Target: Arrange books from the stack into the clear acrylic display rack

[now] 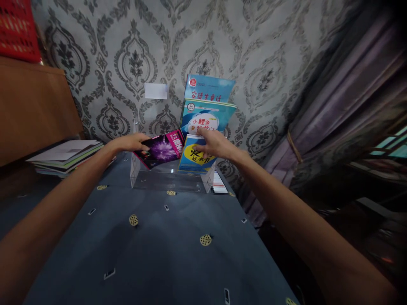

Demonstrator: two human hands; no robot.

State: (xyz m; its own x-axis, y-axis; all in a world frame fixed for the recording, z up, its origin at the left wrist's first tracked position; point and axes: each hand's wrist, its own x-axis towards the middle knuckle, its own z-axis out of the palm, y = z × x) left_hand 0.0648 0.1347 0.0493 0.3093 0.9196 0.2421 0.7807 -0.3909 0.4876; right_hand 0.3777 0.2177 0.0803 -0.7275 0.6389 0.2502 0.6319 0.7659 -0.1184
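A clear stepped book stand (165, 182) is on the table against the wall. My left hand (135, 142) grips the left end of a purple and black book (162, 149), which lies tilted sideways at the stand's lower left. With my right hand (214, 144) I hold the upper right part of a blue and yellow book (190, 163), upright on the front right of the stand. Behind it stand a teal book (206, 111) and, higher up, a light blue book (211, 88). My right fingers cover part of the front cover.
A dark blue patterned cloth (152, 250) covers the table. At the left lies a stack of books and papers (66, 154) beside a wooden cabinet (34, 112) with a red basket (19, 31) on top. A purple curtain (327, 93) hangs on the right. A white card (155, 91) shows near the wall.
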